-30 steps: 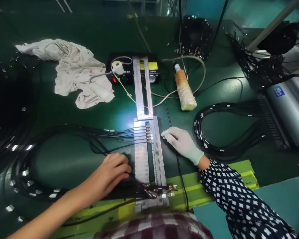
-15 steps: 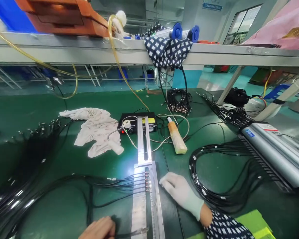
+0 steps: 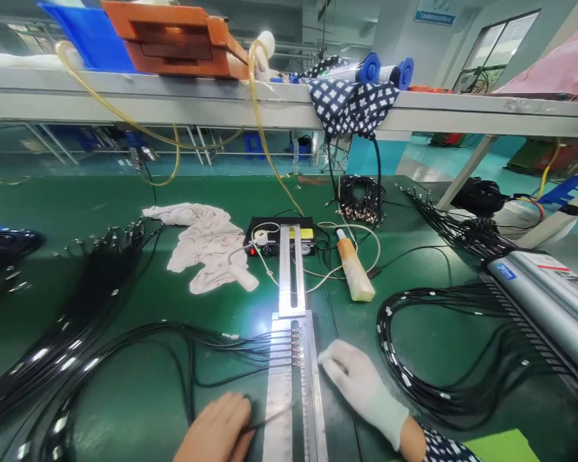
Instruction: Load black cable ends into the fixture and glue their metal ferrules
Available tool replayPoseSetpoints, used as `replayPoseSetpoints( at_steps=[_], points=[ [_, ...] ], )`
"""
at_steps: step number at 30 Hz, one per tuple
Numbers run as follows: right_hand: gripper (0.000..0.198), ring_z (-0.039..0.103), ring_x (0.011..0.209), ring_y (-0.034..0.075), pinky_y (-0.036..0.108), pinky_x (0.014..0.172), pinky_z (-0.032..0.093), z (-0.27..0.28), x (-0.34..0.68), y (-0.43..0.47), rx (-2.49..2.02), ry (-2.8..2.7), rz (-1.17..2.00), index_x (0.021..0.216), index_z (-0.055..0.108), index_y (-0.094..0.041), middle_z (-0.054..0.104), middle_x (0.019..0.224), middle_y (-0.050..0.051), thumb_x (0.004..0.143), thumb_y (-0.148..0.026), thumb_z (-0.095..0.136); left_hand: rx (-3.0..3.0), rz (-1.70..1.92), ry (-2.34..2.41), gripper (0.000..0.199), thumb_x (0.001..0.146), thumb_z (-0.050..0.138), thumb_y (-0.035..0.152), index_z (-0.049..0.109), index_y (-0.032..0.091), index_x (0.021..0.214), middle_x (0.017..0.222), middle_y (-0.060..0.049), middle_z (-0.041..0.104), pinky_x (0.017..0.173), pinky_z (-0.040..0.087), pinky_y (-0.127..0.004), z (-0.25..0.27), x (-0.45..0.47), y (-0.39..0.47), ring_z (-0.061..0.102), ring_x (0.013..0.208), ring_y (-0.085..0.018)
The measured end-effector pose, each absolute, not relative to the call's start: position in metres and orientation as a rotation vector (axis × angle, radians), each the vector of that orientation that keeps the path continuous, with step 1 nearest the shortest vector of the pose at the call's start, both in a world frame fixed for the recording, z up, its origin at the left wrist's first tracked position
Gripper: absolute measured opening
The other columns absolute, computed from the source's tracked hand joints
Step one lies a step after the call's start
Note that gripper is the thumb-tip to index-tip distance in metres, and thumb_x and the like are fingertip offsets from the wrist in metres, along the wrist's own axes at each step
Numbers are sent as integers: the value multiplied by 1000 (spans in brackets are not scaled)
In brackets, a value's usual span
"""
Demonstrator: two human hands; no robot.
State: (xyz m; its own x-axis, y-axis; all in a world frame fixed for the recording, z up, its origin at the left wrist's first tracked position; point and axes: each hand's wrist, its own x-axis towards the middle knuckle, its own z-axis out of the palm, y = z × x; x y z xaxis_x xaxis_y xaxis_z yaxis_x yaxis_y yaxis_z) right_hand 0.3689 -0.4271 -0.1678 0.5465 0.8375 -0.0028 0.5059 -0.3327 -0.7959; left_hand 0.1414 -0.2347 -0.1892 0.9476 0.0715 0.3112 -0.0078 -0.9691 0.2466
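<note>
My bare left hand (image 3: 218,428) is closed low in the view, left of a long slotted metal fixture (image 3: 278,410). A thin black cable (image 3: 270,420) runs from its fingers across the fixture. Several black cables (image 3: 250,346) lie side by side over the fixture, their small metal ends (image 3: 297,346) lined up at its slot. My right hand (image 3: 361,385), in a white glove, rests just right of the fixture with fingers curled together. Whatever those fingers may hold is hidden.
Behind the fixture are a black box (image 3: 255,231), a white cloth (image 3: 207,247) and a taped handle (image 3: 354,269). Cable bundles lie left (image 3: 91,282) and right (image 3: 390,340), near a silver machine (image 3: 549,308). A metal shelf (image 3: 197,106) crosses above the green table (image 3: 139,398).
The view has shifted, so the scene sits further right. My left hand has moved up and further into view with the cable. My right hand stays beside the fixture.
</note>
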Motion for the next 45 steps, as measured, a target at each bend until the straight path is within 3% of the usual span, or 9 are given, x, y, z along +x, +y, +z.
replayPoseSetpoints(
  at_steps=[7, 13, 17, 22, 30, 36, 45],
  points=[
    [25, 63, 86, 19, 32, 80, 47, -167, 375, -424, -1973, -1080, 594, 85, 67, -25, 66, 89, 0, 96, -28, 46, 2556, 288, -12, 13, 93, 41, 14, 52, 22, 91, 80, -3, 61, 62, 46, -23, -193, 151, -253, 58, 71, -15],
    [21, 62, 91, 18, 31, 83, 46, -169, 376, -425, -1965, -1118, 561, 90, 68, -23, 68, 94, 0, 96, -23, 48, 2164, 310, 321, 16, 93, 53, 25, 50, 20, 78, 74, 0, 52, 61, 43, -24, -176, 159, -251, 51, 70, -13],
    [20, 63, 92, 18, 30, 84, 46, -172, 378, -424, -1970, -1122, 556, 93, 69, -22, 69, 96, 1, 96, -22, 50, 2078, 387, 301, 14, 92, 58, 27, 56, 18, 81, 78, -1, 54, 63, 45, -24, -170, 176, -238, 53, 72, -13],
    [18, 63, 91, 16, 29, 83, 45, -172, 378, -424, -1972, -1128, 557, 93, 69, -22, 69, 95, 0, 95, -20, 52, 2267, 438, 147, 11, 95, 53, 21, 63, 19, 93, 80, -1, 57, 65, 46, -22, -172, 183, -226, 56, 74, -12],
    [17, 62, 90, 15, 28, 81, 44, -168, 378, -423, -1971, -1106, 590, 93, 69, -22, 69, 96, -1, 96, -20, 53, 2559, 336, -85, 34, 98, 41, 15, 55, 23, 128, 81, 0, 53, 66, 45, -18, -190, 180, -215, 54, 73, -10],
    [17, 63, 92, 16, 28, 82, 45, -166, 379, -422, -1980, -1116, 605, 93, 69, -23, 69, 96, 0, 95, -18, 53, 2829, 501, -243, 33, 97, 38, 11, 58, 17, 122, 75, 0, 46, 58, 37, -21, -187, 188, -215, 44, 66, -12],
    [17, 63, 92, 16, 29, 82, 45, -166, 379, -421, -1987, -1086, 622, 92, 69, -25, 69, 96, -2, 96, -18, 54, 2882, 460, -396, 25, 96, 40, 10, 58, 11, 113, 76, -2, 50, 63, 38, -27, -187, 197, -210, 45, 70, -15]
  ],
)
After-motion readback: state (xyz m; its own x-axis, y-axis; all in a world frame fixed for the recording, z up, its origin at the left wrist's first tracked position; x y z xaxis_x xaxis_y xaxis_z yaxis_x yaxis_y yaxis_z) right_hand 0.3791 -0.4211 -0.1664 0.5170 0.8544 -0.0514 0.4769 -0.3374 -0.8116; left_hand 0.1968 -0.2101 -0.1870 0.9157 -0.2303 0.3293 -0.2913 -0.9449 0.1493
